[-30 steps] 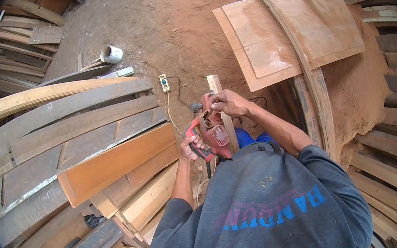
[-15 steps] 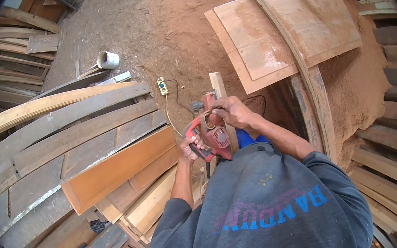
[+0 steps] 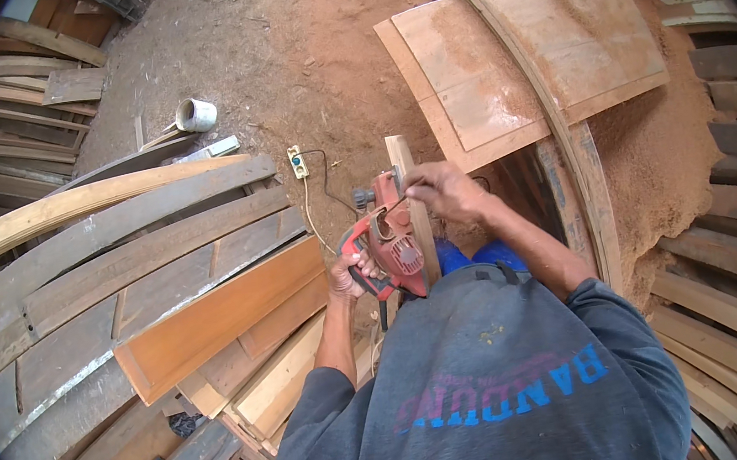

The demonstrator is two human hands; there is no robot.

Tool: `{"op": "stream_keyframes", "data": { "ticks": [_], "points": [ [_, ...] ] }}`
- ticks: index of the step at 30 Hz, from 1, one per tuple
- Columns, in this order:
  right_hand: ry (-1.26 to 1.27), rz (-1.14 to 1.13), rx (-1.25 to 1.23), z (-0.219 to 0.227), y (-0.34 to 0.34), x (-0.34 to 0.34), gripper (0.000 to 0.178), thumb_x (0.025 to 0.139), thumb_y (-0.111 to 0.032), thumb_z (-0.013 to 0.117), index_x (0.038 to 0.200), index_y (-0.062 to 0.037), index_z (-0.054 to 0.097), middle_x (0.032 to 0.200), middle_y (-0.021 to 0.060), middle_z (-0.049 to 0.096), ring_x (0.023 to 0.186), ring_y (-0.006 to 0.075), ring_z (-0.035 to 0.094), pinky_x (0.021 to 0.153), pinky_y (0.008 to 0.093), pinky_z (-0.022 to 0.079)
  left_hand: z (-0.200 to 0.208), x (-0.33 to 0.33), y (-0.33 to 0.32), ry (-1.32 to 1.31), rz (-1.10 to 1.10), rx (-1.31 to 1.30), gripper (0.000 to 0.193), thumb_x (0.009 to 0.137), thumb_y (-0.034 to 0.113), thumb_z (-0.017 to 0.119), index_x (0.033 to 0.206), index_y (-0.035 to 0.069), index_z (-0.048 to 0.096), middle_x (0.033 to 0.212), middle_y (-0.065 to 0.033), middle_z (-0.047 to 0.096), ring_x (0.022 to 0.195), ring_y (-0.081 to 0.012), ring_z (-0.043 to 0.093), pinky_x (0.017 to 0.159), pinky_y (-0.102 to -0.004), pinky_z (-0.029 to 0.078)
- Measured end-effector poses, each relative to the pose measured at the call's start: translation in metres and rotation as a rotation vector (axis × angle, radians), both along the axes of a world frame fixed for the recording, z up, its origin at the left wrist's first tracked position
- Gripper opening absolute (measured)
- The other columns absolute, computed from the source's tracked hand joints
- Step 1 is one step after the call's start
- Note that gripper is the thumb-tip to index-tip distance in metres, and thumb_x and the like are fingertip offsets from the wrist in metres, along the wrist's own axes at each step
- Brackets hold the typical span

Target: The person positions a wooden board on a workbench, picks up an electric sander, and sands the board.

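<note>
A red electric planer (image 3: 400,249) with a black knob lies tilted on its side in front of me. My left hand (image 3: 352,271) is wrapped around its rear handle. My right hand (image 3: 442,191) is closed in a pinch just right of the planer's front half. A thin dark stick-like piece seems to reach from those fingers toward the opening in the planer's body; its kind is too small to make out. Directly behind the planer, a pale wooden bar (image 3: 403,159) runs away from me.
Stacked boards and frames (image 3: 223,317) fill the left side. A yellowish power strip (image 3: 298,161) with a cord lies on the dusty floor, beyond it a white bucket (image 3: 195,115). At right stand a panel (image 3: 497,76) and a long curved strip (image 3: 544,89); wood piles line the far right.
My right hand has drawn back from the planer's opening, up and to the right. The left hand keeps its hold, and the view has shifted slightly.
</note>
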State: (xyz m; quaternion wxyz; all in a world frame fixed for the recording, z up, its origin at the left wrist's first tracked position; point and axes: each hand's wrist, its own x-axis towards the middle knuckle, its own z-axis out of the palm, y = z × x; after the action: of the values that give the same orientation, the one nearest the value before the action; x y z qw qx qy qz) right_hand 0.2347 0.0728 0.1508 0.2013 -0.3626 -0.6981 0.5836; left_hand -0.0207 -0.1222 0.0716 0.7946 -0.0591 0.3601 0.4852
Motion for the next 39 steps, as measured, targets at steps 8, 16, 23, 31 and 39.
{"op": "stream_keyframes", "data": {
  "ticks": [8,16,23,31,39],
  "points": [
    [-0.028,0.011,-0.375,-0.012,-0.018,-0.017,0.017,0.092,-0.013,0.067,0.098,0.0023,0.069,0.093,0.0172,0.073,0.088,0.0323,0.071,0.081,0.0392,0.054,-0.02,-0.008,-0.014,-0.011,0.029,0.027,0.017,0.083,0.021,0.066,0.076,0.009,0.055,0.069,0.0002,0.047,0.062,-0.0158,0.052,0.064,-0.0346,0.047],
    [-0.112,0.004,-0.143,-0.029,-0.024,-0.027,0.018,0.094,-0.015,0.066,0.103,-0.0005,0.073,0.092,0.0203,0.072,0.09,0.0322,0.071,0.082,0.0403,0.054,0.005,0.003,0.004,-0.037,0.0,0.015,0.012,0.082,0.017,0.066,0.083,0.008,0.058,0.068,0.0,0.048,0.061,-0.0162,0.053,0.062,-0.0346,0.047],
    [0.005,0.007,-0.369,-0.036,0.001,-0.007,0.019,0.094,-0.015,0.068,0.104,0.0009,0.072,0.097,0.0112,0.076,0.088,0.02,0.07,0.081,0.0352,0.055,-0.013,-0.007,-0.005,-0.055,-0.034,0.077,0.017,0.083,0.019,0.066,0.074,0.01,0.054,0.066,0.0003,0.048,0.06,-0.0159,0.053,0.062,-0.0345,0.047],
    [-0.143,0.137,-0.057,-0.036,-0.015,-0.029,0.013,0.094,-0.011,0.067,0.102,-0.0007,0.071,0.089,0.0137,0.073,0.087,0.0188,0.07,0.08,0.0351,0.056,-0.01,-0.011,0.003,-0.04,-0.118,0.047,0.021,0.083,0.023,0.067,0.073,0.01,0.053,0.068,0.0004,0.046,0.063,-0.0154,0.051,0.066,-0.0347,0.046],
    [-0.038,-0.273,-0.418,0.009,0.023,0.114,0.029,0.093,-0.029,0.07,0.105,-0.0025,0.068,0.094,0.0044,0.069,0.088,0.0143,0.065,0.081,0.0314,0.053,-0.03,-0.019,0.018,-0.03,-0.043,-0.022,0.019,0.083,0.019,0.068,0.073,0.009,0.054,0.068,-0.0008,0.048,0.064,-0.0172,0.053,0.066,-0.035,0.048]
  ]
}}
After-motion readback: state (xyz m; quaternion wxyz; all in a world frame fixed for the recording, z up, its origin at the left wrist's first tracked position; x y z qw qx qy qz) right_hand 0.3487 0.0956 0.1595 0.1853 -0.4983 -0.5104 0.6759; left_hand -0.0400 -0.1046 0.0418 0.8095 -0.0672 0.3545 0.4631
